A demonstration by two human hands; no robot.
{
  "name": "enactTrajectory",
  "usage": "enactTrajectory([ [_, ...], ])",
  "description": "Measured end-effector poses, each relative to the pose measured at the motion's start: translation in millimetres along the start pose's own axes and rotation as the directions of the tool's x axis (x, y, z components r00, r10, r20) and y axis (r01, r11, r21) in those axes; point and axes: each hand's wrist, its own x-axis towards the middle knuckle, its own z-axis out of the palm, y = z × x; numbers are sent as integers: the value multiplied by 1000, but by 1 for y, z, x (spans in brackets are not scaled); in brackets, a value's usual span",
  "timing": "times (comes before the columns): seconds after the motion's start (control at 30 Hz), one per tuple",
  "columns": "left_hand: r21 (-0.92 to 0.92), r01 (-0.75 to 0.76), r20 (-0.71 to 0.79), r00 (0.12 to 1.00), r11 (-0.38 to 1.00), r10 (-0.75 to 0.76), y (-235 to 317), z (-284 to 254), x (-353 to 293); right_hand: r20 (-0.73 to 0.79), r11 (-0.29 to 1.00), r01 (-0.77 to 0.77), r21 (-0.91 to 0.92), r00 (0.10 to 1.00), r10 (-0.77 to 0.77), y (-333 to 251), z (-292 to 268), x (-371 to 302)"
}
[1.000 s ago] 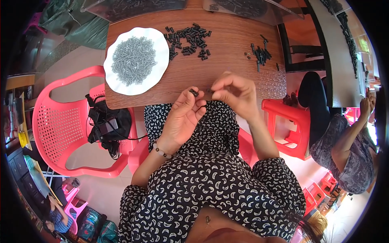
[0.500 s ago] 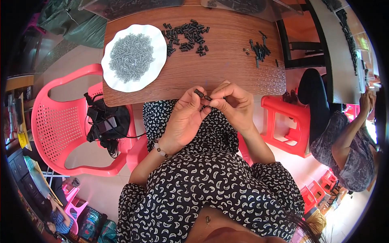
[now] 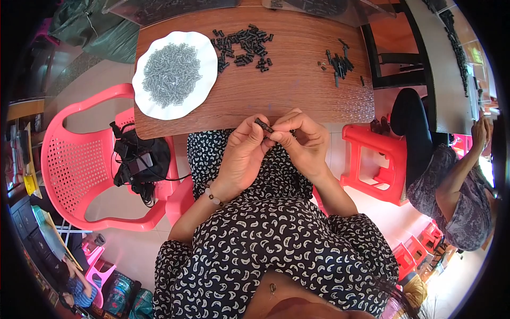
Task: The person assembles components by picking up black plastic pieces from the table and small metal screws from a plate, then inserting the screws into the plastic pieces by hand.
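My left hand (image 3: 240, 155) is closed, pinching a small black cylindrical part (image 3: 263, 126) between thumb and fingers just past the table's near edge. The fingertips of my right hand (image 3: 304, 144) are closed on the other end of the same dark piece. Its two sections now look joined end to end, though the fingers partly cover them. Beyond my hands, a loose heap of similar short black parts (image 3: 245, 45) lies on the wooden table (image 3: 297, 80). Longer thin black pieces (image 3: 342, 65) form a smaller pile at the right.
A white scalloped plate (image 3: 142, 101) of small silvery spring-like pieces stands at the table's left. Clear bins (image 3: 175, 8) line the far edge. A pink chair (image 3: 79, 159) holding a black bag (image 3: 141, 165) is on the left, a red stool (image 3: 374, 159) on the right. Another person (image 3: 457, 196) sits far right.
My hands have drawn closer together. The small gap between the two dark sections has closed, and they now meet in one line.
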Motion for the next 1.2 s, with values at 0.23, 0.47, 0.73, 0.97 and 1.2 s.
enactTrajectory([
  [0.23,47,-78,1,997,996,78,-4,0,-2,-28,996,45,-77,998,-47,1,3,-4],
  [0.47,95,-105,18,994,990,104,-10,-3,-5,-48,989,52,-140,997,-59,2,6,-7],
  [0.73,51,-51,32,998,997,50,-8,-1,-9,42,951,159,-265,987,-153,3,-4,-3],
  [0.97,0,-11,107,994,1000,11,-11,-5,-11,324,862,357,-361,914,-243,-6,-17,15],
  [1.2,-70,34,117,993,997,-25,-12,-6,-12,405,885,350,-306,890,-211,-1,-16,17],
])
